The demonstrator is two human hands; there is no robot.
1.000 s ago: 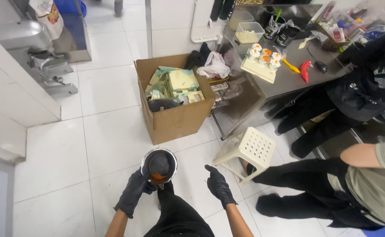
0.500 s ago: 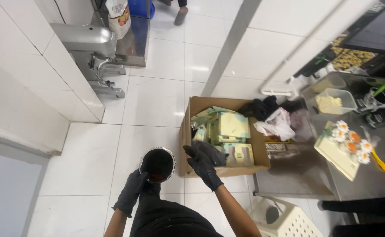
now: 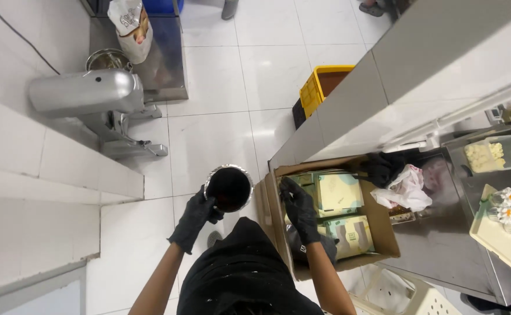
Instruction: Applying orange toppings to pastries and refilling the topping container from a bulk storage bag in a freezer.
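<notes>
Between the two gloved hands, the left hand grips a round metal bowl of dark contents from below, while the right hand hangs open over the cardboard box of pale cartons, bowl not yet set down.

1. A commercial bakery kitchen: a large steel stand mixer with its bowl stands on the white-tiled floor at ten o'clock.
2. A stainless worktop at three o'clock carries a tray of small decorated cakes.
3. A cardboard carton of pastel boxes sits at centre, a yellow crate at one o'clock.
</notes>
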